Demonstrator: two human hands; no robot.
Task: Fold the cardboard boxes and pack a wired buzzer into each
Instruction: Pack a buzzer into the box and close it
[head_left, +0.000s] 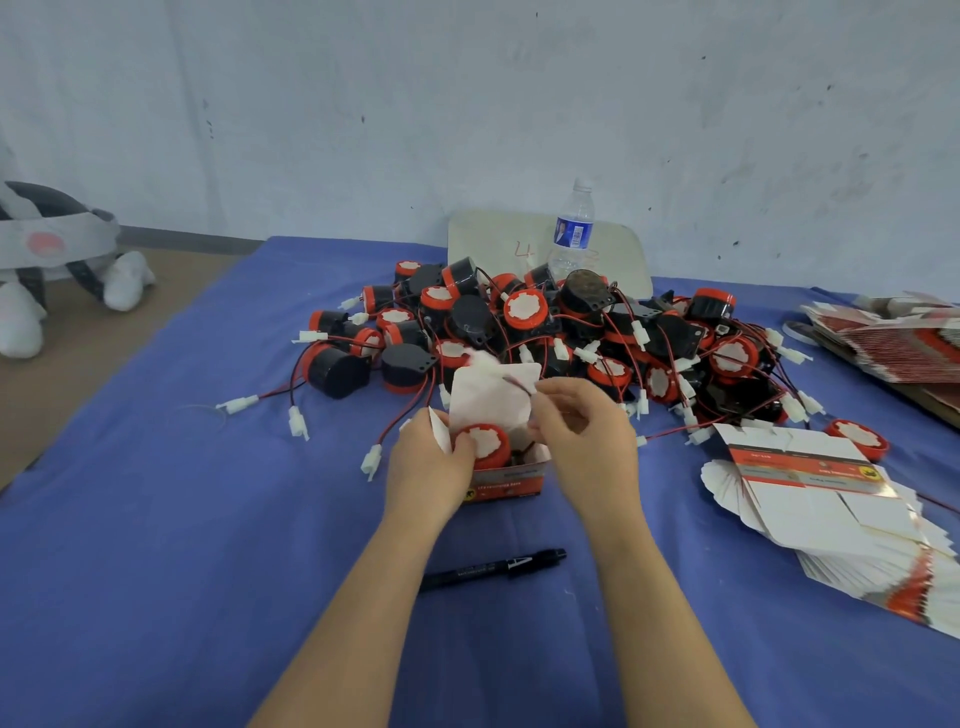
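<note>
A small red-and-white cardboard box (511, 480) stands open on the blue cloth, its white lid flap (493, 397) raised. A red-and-black buzzer (485, 444) sits in its mouth. My left hand (428, 467) grips the box's left side, thumb against the buzzer. My right hand (582, 431) pinches the buzzer's red-and-black wire (519, 384) above the box. Behind lies a heap of wired buzzers (571, 332) with white connectors. Flat unfolded boxes (831, 509) are stacked at the right.
A black marker pen (493, 569) lies near my forearms. A water bottle (571, 234) stands before a white board (483, 234) by the wall. More flat boxes (898, 332) lie far right. A plush toy (52, 260) sits at the left, off the cloth.
</note>
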